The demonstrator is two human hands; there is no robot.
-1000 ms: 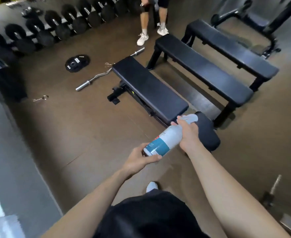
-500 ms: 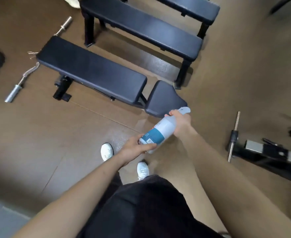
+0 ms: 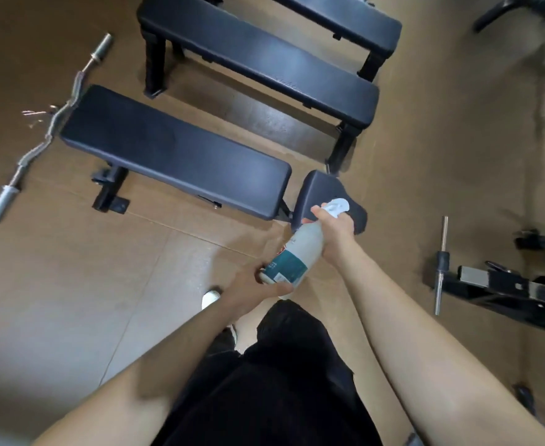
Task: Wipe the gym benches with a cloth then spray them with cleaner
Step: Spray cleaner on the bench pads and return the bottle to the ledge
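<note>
Brown gym flooring [image 3: 71, 284] fills the view, with three black padded benches set side by side on it. The nearest bench [image 3: 174, 156] has a long back pad and a separate small seat pad [image 3: 325, 191] at its near end. The middle bench [image 3: 264, 59] and the far bench [image 3: 338, 17] are flat and lie beyond it.

We hold the spray bottle [image 3: 300, 252] in both hands, above the floor and just short of the seat pad. The bottle is tilted, with its base toward us and its white spray head [image 3: 337, 206] pointing away. In the head view the spray head overlaps the near edge of the seat pad; we cannot tell whether it touches the pad.

Our right grip [image 3: 335, 230] is wrapped around the bottle neck directly under the spray head. Our left grip [image 3: 251, 288] is curled around the base, thumb lying across the teal label. The bottle body spans the gap between the two.

A curl bar [image 3: 49, 130] lies on the floor at the far end of the nearest bench. A black machine frame [image 3: 489, 281] with a steel post sits well apart on the right. Our black shorts [image 3: 280, 381] and one white shoe [image 3: 210, 299] show below the hands.
</note>
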